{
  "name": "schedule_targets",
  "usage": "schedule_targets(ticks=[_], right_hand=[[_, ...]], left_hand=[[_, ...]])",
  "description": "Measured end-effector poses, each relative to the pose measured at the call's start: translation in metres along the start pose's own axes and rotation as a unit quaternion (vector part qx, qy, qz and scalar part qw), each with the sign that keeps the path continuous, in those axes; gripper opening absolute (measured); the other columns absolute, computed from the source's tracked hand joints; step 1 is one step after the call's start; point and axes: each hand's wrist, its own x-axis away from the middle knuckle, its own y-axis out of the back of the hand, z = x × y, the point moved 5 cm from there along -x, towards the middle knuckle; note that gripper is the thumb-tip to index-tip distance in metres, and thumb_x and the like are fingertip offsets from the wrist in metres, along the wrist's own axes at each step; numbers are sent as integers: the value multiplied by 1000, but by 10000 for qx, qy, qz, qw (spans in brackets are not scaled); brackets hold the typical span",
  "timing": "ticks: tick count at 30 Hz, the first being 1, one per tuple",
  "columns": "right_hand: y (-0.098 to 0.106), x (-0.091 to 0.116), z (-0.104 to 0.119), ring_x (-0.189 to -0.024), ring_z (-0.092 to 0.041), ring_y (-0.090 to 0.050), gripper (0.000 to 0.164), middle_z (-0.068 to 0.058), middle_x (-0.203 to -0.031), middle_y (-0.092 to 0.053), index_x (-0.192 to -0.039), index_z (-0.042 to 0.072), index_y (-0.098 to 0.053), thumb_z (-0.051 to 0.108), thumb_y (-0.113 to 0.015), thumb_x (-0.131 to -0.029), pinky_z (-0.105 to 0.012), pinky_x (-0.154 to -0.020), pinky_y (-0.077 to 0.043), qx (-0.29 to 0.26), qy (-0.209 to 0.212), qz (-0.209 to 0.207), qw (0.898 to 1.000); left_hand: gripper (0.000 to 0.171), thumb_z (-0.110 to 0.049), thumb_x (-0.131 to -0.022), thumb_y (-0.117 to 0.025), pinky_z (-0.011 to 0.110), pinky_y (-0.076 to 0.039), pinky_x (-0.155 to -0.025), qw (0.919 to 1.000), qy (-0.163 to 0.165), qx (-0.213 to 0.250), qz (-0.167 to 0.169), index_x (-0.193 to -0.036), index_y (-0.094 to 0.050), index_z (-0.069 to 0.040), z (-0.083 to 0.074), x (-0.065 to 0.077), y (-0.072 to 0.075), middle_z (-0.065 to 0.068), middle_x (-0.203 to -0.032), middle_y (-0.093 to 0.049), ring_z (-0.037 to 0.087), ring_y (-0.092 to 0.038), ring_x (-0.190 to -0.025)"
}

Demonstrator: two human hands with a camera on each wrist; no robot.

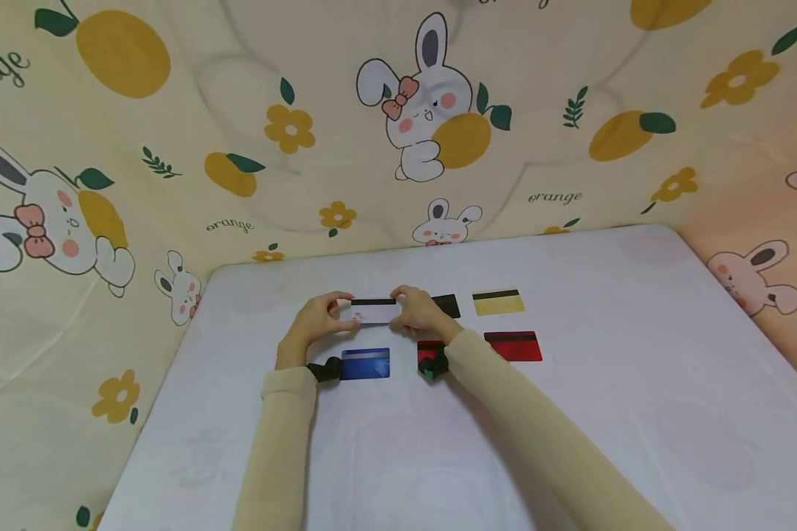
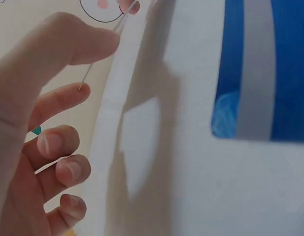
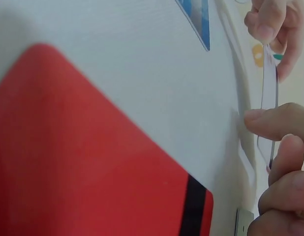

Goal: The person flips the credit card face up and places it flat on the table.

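A white card (image 1: 374, 313) with a black stripe along its far edge is held between my two hands in the head view. My left hand (image 1: 315, 321) pinches its left end between thumb and fingers, and my right hand (image 1: 420, 310) pinches the right end. Seen from the left wrist, the card is a thin edge between the thumb (image 2: 95, 44) and index finger, raised off the table with a shadow below. The right wrist view shows the card (image 3: 268, 101) nearly edge-on, spanning both hands.
On the white table (image 1: 398, 457) lie a blue card (image 1: 365, 364), a red card (image 1: 519, 346), a gold card (image 1: 498, 303) and a black card (image 1: 449, 305) partly behind my right hand. Another red card (image 1: 429, 345) is partly covered by the right wrist strap. A patterned cloth (image 1: 345, 110) hangs behind.
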Motion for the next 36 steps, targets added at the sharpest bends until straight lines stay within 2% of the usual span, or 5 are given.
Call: schedule_targets(ticks=[4, 12, 20, 30, 36], right_hand=[[2, -1, 0, -42, -10, -46, 60, -2, -60, -52, -132, 12, -49, 10, -77, -79, -20, -43, -41, 45, 104, -85, 9999], [4, 3, 4, -40, -9, -44, 58, 3, -52, -50, -129, 13, -51, 12, -77, -77, -21, -43, -37, -162, 511, -311, 9981], [6, 15, 9, -39, -8, -42, 59, 6, -50, -50, -131, 10, -49, 9, -76, -78, -21, -42, -35, -613, 1114, -605, 9900], [-1, 24, 8, -40, -5, -39, 59, 8, -48, -46, -129, 7, -51, 5, -76, -75, -20, -43, -31, -935, 1258, -1006, 9825], [-3, 27, 6, -38, -6, -40, 61, 8, -48, -47, -131, 6, -50, 6, -76, -76, -21, -43, -32, -967, 1306, -1122, 9803]], left_hand=[[58, -33, -73, -82, 27, -32, -63, 10000, -45, 67, -34, -123, -63, -13, -1, 2, 1, -2, -71, -39, 14, -39, -68], [56, -22, -74, -81, 25, -34, -64, 9986, -419, 200, -243, -124, -62, -7, -8, 7, 6, -3, -68, -37, 11, -37, -64], [57, -21, -76, -79, 26, -33, -63, 9982, -369, 308, -351, -128, -60, -7, -13, 13, 9, 0, -70, -39, 12, -38, -66], [63, -20, -72, -80, 29, -32, -68, 9905, -863, 96, -1068, -130, -59, -7, -25, 25, 6, 1, -76, -37, 16, -38, -73], [67, -18, -70, -83, 30, -32, -68, 9906, -916, -42, -1010, -132, -58, -8, -43, 29, 5, 4, -77, -38, 16, -38, -74]])
